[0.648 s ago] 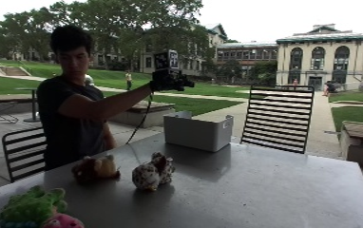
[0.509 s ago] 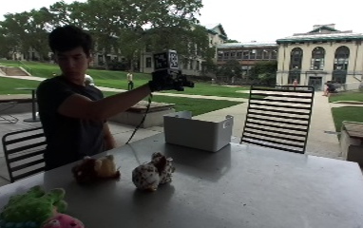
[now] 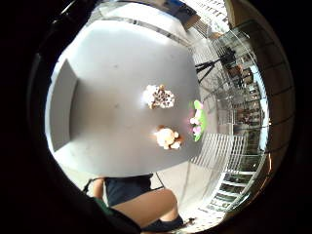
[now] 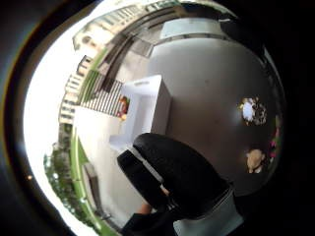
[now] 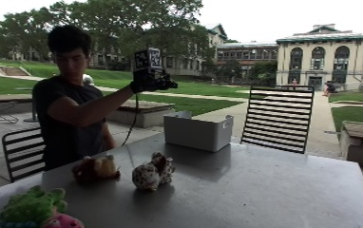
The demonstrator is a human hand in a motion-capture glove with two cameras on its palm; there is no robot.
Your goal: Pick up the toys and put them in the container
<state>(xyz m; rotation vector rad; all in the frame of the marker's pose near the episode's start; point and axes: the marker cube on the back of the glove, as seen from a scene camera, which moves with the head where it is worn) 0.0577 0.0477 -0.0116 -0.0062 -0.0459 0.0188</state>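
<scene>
Of the hands, only the gloved right hand point(image 5: 153, 83) shows. It is raised high, at about 10 o'clock from the container point(image 5: 197, 130) in the outside view, much where it was 0.6 s ago. Little has changed in that time: the arm stays lifted and the toys on the table point(image 5: 263, 190) lie as before. I cannot tell how far open the hand is. No toy shows in it.

By count, 3 toys are left on the table, all toward 7 o'clock from the container and well apart from it. They are 1 brown toy point(image 5: 96, 168), 1 spotted toy point(image 5: 153, 172) just beside it, and 1 green and pink toy point(image 5: 33, 211) at the near edge. There is 1 container. In the thumb side palm view a small red and yellow thing point(image 4: 123, 106) seems to lie inside it, probably 1 toy already delivered. I judge the next move to be a reach down for the nearest toy.
</scene>
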